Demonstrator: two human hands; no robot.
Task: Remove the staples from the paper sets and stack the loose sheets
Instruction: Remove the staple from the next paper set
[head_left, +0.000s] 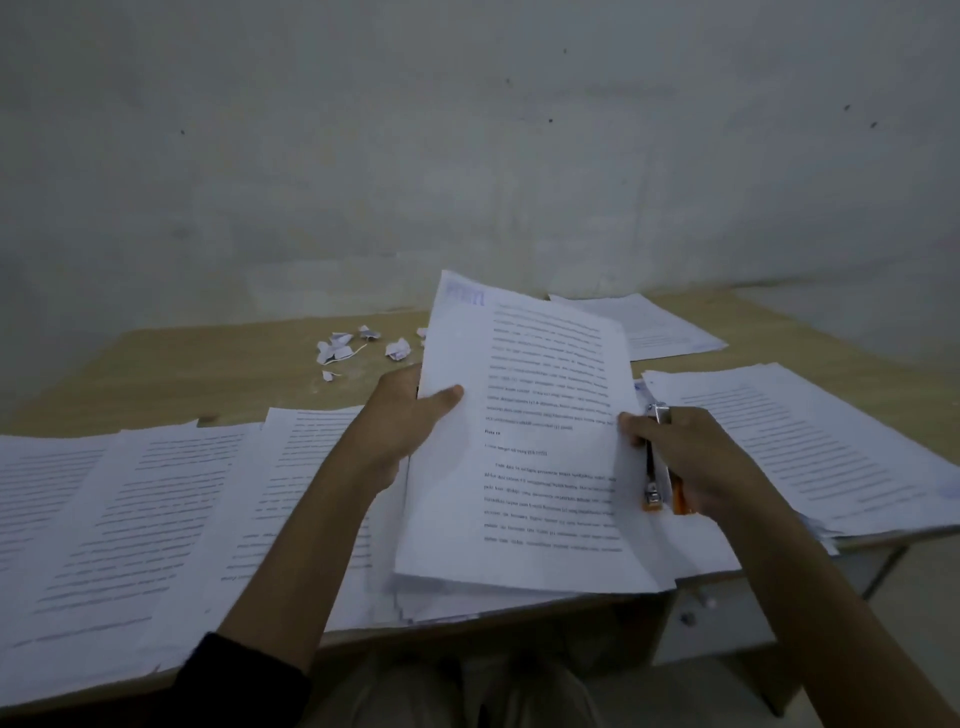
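Observation:
A set of printed sheets (524, 447) is held up, tilted, over the middle of the wooden table (218, 364). My left hand (410, 421) grips its left edge, thumb on the top page. My right hand (680, 457) pinches the right edge with the thumb while its fingers curl round an orange and metal stapler (655, 467). Whether a staple is in the set cannot be seen.
Printed sheets lie spread over the left part of the table (130, 514). A paper stack (810, 447) sits at the right and another (644, 325) at the back right. Torn paper scraps (358, 345) lie at the back centre. A wall stands close behind.

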